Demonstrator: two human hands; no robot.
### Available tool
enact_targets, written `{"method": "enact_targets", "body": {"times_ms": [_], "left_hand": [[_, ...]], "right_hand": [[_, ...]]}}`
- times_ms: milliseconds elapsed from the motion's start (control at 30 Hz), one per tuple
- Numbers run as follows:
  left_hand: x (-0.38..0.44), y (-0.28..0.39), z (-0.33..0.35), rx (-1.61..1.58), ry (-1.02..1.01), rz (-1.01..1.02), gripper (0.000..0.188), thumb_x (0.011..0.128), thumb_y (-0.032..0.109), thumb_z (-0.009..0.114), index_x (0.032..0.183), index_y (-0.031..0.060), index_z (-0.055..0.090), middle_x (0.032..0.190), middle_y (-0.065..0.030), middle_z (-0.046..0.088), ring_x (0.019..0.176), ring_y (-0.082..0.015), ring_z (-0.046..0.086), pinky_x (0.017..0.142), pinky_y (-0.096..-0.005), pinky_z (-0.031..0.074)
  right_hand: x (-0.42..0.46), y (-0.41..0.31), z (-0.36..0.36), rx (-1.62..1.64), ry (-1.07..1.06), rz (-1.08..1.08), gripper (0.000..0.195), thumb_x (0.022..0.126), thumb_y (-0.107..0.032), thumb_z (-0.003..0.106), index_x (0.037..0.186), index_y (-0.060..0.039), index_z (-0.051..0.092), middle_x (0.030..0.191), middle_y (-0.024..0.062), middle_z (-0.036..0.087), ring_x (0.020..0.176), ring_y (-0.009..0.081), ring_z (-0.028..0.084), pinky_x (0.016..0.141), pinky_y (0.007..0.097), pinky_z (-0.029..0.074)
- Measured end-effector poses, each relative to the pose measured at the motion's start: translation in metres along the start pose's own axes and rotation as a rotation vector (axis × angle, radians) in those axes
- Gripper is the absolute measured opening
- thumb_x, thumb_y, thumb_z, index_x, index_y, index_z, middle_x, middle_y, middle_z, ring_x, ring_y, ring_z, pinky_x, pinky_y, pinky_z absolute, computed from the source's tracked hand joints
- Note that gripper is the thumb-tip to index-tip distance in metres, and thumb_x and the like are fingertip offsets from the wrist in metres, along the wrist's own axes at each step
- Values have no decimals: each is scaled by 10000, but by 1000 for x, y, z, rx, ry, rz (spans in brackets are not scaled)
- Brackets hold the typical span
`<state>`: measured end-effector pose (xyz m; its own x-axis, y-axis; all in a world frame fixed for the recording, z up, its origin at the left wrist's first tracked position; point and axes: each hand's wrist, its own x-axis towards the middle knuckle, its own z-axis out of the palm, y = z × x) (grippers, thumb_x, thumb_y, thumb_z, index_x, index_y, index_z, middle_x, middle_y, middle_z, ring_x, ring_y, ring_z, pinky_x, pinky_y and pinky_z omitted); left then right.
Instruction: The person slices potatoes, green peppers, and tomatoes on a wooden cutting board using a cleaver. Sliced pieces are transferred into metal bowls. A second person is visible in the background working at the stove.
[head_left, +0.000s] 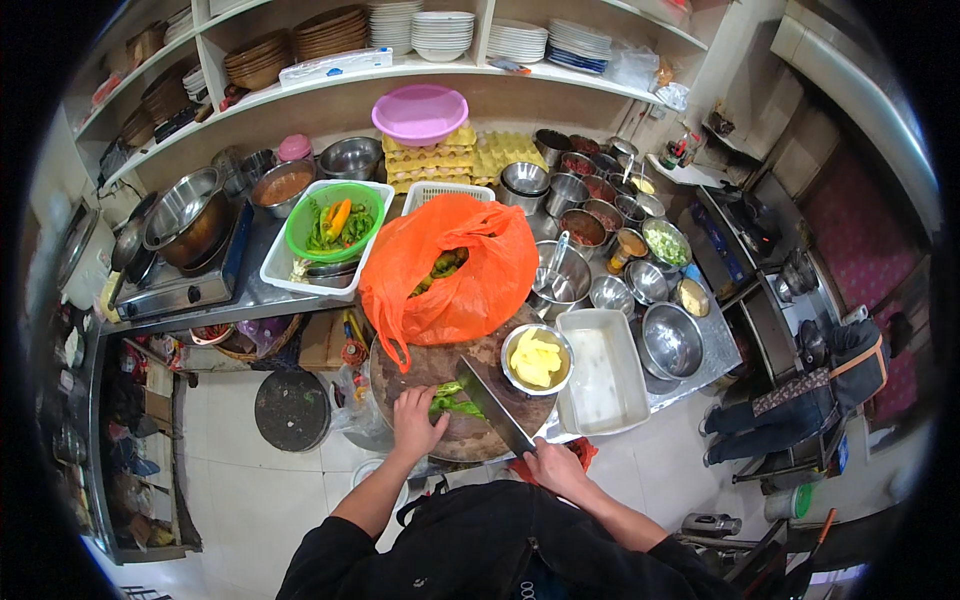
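My right hand (553, 466) is closed around the handle of a kitchen cleaver (495, 409), its blade slanting up and left over a round wooden chopping board (457, 444). Green peppers (459, 405) lie on the board just left of the blade. My left hand (417, 421) rests with its fingertips on their left end, pressing them down. A metal bowl of pale yellow slices (535, 358) stands on the board's right side. An open orange plastic bag (450, 277) covers the board's far edge, with dark green vegetables visible through its mouth.
Right of the board are a white tray (604, 375) and a steel bowl (671, 341); behind stand several metal pots. Back left, a green basket (335, 223) holds peppers, beside a gas stove (187, 281). A round black stool (292, 411) is on the floor. Another person (787, 409) is at far right.
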<state>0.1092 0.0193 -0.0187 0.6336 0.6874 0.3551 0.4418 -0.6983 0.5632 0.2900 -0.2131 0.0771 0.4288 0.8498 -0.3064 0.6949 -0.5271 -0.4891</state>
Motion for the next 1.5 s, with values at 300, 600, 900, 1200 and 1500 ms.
{"method": "enact_targets", "body": {"times_ms": [300,600,900,1200,1500], "left_hand": [[-4,-1,0,11,53,20,573,763,241,799,1268,31,630,1224,-136,635,1205,-341,550,1054,-465,395],[-5,-3,0,-16,121,30,550,763,235,796,1249,33,635,1255,-148,620,1210,-368,545,1049,-492,408],[-8,-11,9,-75,139,11,489,743,192,796,1179,25,650,1220,-144,624,1195,-375,553,1036,-489,436],[-6,-4,0,-90,242,0,471,700,158,811,1126,36,651,1147,-159,623,1132,-371,569,997,-482,455],[-6,-9,4,-139,208,-5,355,712,156,796,1020,42,659,1052,-136,611,1063,-357,578,942,-449,477]], "right_hand": [[9,-23,-21,-103,-88,11,304,1012,-267,579,1054,34,563,870,300,705,891,492,693,789,594,537],[20,-14,-20,-107,-37,-26,313,1020,-299,567,1117,-2,569,836,301,698,834,511,680,757,612,533],[19,-23,-6,-81,-102,-40,300,1012,-277,585,1032,21,560,853,319,691,855,515,673,746,603,521],[17,-31,-30,-88,-130,-17,307,1015,-279,582,1085,19,569,863,313,691,851,519,669,765,601,517],[38,-33,-14,-62,-85,-85,314,1015,-276,583,1079,32,571,862,316,693,855,515,675,771,602,528]]}}
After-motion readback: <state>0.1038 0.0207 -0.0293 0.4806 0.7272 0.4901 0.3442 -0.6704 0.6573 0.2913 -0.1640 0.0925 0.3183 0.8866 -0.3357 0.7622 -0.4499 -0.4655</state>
